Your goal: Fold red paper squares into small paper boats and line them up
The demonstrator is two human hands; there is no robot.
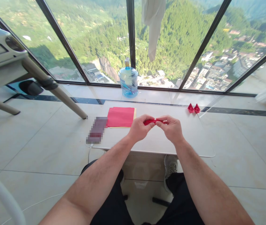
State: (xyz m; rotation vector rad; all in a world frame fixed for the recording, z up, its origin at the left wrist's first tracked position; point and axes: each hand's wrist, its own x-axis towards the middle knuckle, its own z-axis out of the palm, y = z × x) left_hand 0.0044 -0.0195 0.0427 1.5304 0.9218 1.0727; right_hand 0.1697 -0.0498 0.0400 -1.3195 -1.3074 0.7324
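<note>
In the head view, a bright tiled floor (41, 150), tall windows (130, 34) and a low white table (194, 134). Above the table's middle, a piece of folded red paper (150, 121), with the left hand (139, 126) pinching one end between thumb and fingers and the right hand (172, 126) pinching the other, thumbs nearly meeting. Probably light, thin and easily creased, with little slip; likely best held by the edges, with gentle fingertip pressure. In looks, bright red, narrow and flattened, partly hidden by fingers. On the table's left part, red sheets (120, 117); at its far right corner, two small folded red shapes (193, 108). Behind the table, a blue water bottle (128, 82).
</note>
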